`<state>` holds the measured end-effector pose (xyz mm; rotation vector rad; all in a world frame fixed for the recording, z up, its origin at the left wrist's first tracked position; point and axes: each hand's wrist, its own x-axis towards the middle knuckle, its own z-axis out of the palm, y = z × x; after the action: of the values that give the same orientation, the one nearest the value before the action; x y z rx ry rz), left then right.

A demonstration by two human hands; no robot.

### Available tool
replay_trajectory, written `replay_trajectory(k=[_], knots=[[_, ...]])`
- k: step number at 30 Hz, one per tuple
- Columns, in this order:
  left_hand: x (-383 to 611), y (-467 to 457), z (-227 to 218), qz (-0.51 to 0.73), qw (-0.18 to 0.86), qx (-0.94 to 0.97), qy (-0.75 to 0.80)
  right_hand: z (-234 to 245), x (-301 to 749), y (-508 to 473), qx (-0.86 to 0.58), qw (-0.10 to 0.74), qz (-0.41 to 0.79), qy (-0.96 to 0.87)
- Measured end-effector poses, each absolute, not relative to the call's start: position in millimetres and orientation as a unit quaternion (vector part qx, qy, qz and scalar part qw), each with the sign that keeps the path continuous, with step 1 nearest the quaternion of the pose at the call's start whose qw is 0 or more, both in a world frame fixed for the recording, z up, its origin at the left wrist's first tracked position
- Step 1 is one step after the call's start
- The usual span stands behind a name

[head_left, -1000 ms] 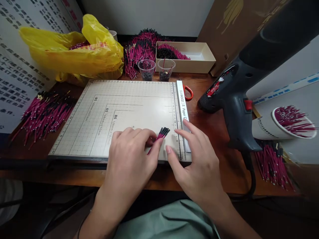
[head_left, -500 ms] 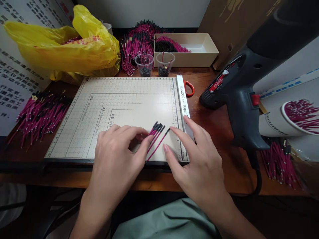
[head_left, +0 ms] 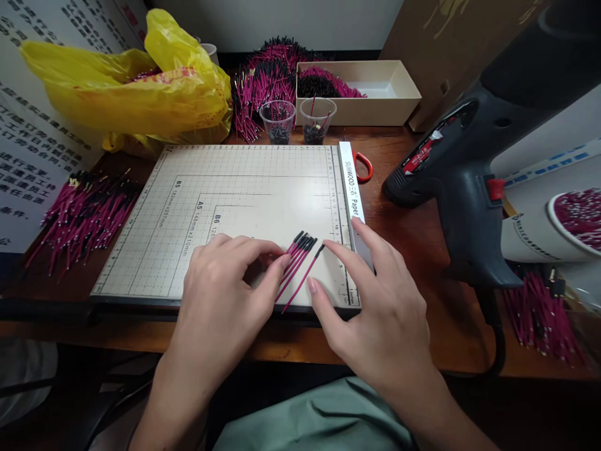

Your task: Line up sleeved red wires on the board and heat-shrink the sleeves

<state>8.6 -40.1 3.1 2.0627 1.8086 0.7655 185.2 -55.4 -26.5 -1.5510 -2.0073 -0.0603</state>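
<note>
My left hand (head_left: pixel 230 275) lies over the cutting board (head_left: pixel 253 163), its thumb and curled forefinger closed at a small bunch of magenta wires (head_left: pixel 297 264) with black sleeved ends. Part of that bunch is hidden behind the thumb. Just right of the bunch, a single magenta wire (head_left: pixel 304 279) lies slanted on the board, apart from the others. The forefinger of my right hand (head_left: pixel 375 288) reaches its black end, while the thumb stays spread apart beside the wire. No object is gripped in my right hand.
Behind the board stand two clear cups (head_left: pixel 278 122) and a cream box (head_left: pixel 366 113) holding wires. A yellow bag (head_left: pixel 141 100) and a wire pile (head_left: pixel 89 210) sit left. At right are red-handled scissors (head_left: pixel 365 168), a dark heat gun (head_left: pixel 469 181) and a paper cup (head_left: pixel 530 238).
The view has shifted slightly, moving the scene a little to the right. The single wire now lies slightly steeper between my hands, which keep nearly the same pose.
</note>
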Motion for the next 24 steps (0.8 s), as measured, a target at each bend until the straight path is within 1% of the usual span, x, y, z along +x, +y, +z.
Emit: replay_trajectory(k=[7,14,19,24], knots=[[6,-38,3,0.259,0.137,0.722,0.627,-28,182,-54,-0.597,0.295,-0.034,-0.745],[6,-39,4,0.239,0.172,0.736,0.61,-27,180,-54,-0.611,0.294,-0.04,-0.734],[6,-42,5,0.238,0.152,0.748,0.6,-27,181,-53,-0.601,0.311,-0.018,-0.736],[9,-49,4,0.218,0.11,0.776,0.582,-27,182,-54,-0.602,0.312,-0.018,-0.735]])
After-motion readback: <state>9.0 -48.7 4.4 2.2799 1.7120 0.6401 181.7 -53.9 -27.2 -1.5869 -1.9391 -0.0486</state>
